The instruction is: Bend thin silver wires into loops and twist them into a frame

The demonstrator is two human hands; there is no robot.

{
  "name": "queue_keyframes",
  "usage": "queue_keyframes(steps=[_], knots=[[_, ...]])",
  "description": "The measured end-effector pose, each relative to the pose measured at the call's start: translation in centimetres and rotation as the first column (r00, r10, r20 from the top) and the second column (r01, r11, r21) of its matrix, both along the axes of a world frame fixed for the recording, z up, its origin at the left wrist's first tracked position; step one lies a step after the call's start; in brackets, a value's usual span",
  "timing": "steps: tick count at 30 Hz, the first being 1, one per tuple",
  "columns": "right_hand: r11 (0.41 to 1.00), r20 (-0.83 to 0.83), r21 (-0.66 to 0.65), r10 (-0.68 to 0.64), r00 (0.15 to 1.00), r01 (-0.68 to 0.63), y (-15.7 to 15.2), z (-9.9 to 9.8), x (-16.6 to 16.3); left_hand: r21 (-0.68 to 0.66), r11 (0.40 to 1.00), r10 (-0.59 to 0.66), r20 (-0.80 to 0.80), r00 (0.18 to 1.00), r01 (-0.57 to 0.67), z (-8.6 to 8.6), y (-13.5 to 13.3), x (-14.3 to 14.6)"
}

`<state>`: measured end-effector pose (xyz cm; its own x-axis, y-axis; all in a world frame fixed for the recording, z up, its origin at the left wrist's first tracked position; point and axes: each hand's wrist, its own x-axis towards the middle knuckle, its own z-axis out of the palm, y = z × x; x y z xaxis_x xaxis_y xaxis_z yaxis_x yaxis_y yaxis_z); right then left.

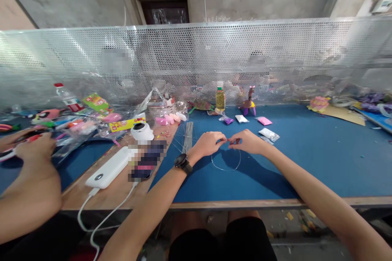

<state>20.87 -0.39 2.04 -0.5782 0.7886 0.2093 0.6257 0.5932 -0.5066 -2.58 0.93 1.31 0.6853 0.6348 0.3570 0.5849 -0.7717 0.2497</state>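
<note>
Both my hands meet over the blue tabletop [306, 159]. My left hand [209, 142], with a black watch on its wrist, pinches one end of a thin wire loop [226, 166]. My right hand [247, 141] pinches the other end, with something small and dark red between the fingertips. The loop hangs below my fingers and rests on the table. A bundle of straight thin wires [187, 136] lies just left of my left hand.
A co-worker's hands [30, 147] work at the far left beside a heap of plastic bags and colourful craft bits [92, 120]. A white power bank [108, 168], a white tape roll [142, 131], a small bottle [220, 98], a toy llama [249, 102] and small bead packets [268, 133] lie around. A perforated metal screen [275, 57] closes the back.
</note>
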Motion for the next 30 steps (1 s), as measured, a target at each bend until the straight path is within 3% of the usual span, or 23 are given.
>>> queue_keyframes(steps=[13,15,18,21,24,27,29,30], knots=[[0.996,-0.11,0.057,-0.058,0.992,0.064,-0.4,0.0,-0.2,0.07,0.998,-0.008,0.039,0.999,0.005,0.2,-0.4,0.1],[0.996,-0.196,-0.029,-0.093,0.976,0.089,-0.3,-0.3,-0.5,0.081,0.997,0.005,0.048,0.999,-0.009,0.4,-0.4,0.1],[0.96,-0.375,-0.269,-0.176,0.91,0.075,0.1,-1.0,-1.2,0.095,0.995,0.033,0.05,0.998,-0.038,0.6,-0.5,0.1],[0.844,-0.485,-0.535,-0.349,0.802,0.044,0.4,-1.3,-1.8,0.121,0.991,0.049,0.042,0.998,-0.054,0.5,-0.5,0.1],[0.625,-0.431,-0.781,-0.517,0.739,-0.018,0.3,-0.8,-1.7,0.143,0.989,0.047,0.021,0.999,-0.05,0.3,-0.7,0.2],[0.407,-0.342,-0.907,-0.569,0.748,-0.106,0.1,0.1,-1.1,0.147,0.989,0.032,0.013,0.999,-0.033,0.2,-1.0,0.6],[0.368,-0.345,-0.918,-0.559,0.754,-0.148,0.1,0.3,-0.8,0.143,0.989,0.026,0.015,1.0,-0.028,0.3,-1.2,0.8],[0.38,-0.352,-0.913,-0.555,0.754,-0.148,0.1,0.3,-0.8,0.141,0.99,0.027,0.017,0.999,-0.029,0.3,-1.2,0.9]])
